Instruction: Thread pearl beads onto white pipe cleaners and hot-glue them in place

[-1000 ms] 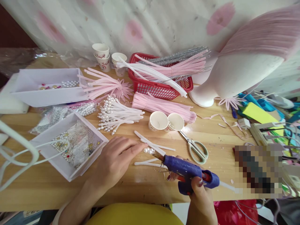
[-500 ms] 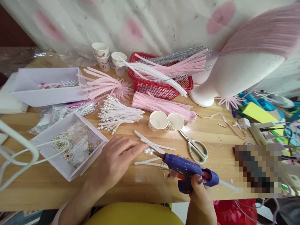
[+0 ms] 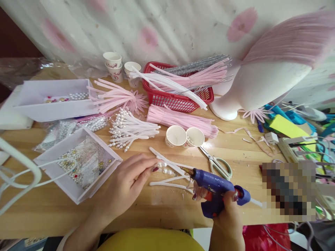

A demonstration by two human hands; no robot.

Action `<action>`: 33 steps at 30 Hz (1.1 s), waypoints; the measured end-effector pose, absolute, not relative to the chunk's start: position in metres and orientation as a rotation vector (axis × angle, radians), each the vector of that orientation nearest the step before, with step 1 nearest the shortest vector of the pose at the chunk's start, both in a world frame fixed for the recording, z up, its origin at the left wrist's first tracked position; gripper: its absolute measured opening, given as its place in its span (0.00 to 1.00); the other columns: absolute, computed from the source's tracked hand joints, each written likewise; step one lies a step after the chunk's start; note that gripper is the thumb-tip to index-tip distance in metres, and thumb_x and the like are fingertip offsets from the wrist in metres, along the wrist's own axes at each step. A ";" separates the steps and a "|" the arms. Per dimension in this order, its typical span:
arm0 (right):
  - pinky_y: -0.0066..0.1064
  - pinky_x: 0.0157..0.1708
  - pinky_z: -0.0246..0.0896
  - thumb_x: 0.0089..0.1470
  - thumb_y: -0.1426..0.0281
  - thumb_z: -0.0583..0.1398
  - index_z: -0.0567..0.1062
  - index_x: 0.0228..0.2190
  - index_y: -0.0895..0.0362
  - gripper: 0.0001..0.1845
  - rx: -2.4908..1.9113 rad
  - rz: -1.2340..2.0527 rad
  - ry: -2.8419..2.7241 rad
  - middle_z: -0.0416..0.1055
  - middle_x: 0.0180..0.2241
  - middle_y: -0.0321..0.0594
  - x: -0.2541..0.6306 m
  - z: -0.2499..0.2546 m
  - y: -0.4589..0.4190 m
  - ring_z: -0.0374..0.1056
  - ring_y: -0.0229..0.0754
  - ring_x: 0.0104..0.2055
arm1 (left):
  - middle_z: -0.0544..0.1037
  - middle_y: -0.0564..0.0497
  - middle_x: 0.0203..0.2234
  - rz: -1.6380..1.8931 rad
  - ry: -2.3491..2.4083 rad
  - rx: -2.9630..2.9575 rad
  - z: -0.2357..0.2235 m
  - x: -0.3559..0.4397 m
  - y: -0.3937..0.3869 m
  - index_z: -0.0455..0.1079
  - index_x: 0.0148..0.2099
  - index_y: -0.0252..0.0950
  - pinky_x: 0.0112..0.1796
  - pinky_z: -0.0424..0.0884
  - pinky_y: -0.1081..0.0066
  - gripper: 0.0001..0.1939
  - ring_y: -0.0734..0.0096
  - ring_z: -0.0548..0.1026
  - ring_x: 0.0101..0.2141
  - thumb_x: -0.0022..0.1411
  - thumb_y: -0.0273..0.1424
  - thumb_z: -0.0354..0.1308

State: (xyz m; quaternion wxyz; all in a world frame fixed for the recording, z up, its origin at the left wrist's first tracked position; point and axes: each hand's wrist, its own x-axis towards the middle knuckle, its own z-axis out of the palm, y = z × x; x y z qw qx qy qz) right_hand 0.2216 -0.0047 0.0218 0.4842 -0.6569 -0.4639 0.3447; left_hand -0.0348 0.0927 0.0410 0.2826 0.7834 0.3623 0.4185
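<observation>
**While we pinch the pearls, we hold the glue gun close**

As our left hand [image 3: 123,190] pinches a small cluster of pearls [image 3: 165,170] between thumb and forefinger, our right hand [image 3: 229,218] grips the blue glue gun [image 3: 216,184], fingers closed around its handle. We cannot tell whether the trigger is pressed.

Taking the pearls as the clock's centre, we see the brassy nozzle [image 3: 187,170] at three o'clock, near but apart. We judge this a gluing step, paused between dabs; bringing the tip closer would call for a steady pinch and fingertips clear of the metal.

The pearls are round, glossy and hard-looking. White stems [image 3: 170,159] lie beside them, slim and softly fuzzy. At eleven, we have a fanned pile of pearl-tipped stems [image 3: 136,129]; at one, two smooth paper cups [image 3: 176,137]; at nine, a straight-sided white box [image 3: 56,183] of mixed beads.
</observation>
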 end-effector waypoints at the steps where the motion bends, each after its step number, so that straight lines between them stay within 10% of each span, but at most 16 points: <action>1: 0.36 0.13 0.60 0.59 0.35 0.48 0.78 0.20 0.52 0.40 -1.607 0.847 -1.109 0.66 0.11 0.41 0.222 0.022 -0.004 0.70 0.50 0.16 | 0.80 0.50 0.36 1.090 0.975 2.041 0.042 -0.035 0.092 0.74 0.48 0.38 0.37 0.75 0.75 0.13 0.72 0.78 0.36 0.69 0.19 0.53; 33: 0.40 0.31 0.77 0.53 0.32 0.51 0.85 0.32 0.56 0.43 -1.795 0.915 -0.900 0.82 0.27 0.51 0.226 0.012 -0.022 0.80 0.58 0.34 | 0.78 0.57 0.33 1.069 0.904 1.945 0.046 -0.035 0.091 0.78 0.48 0.41 0.37 0.70 0.84 0.17 0.82 0.76 0.33 0.66 0.16 0.56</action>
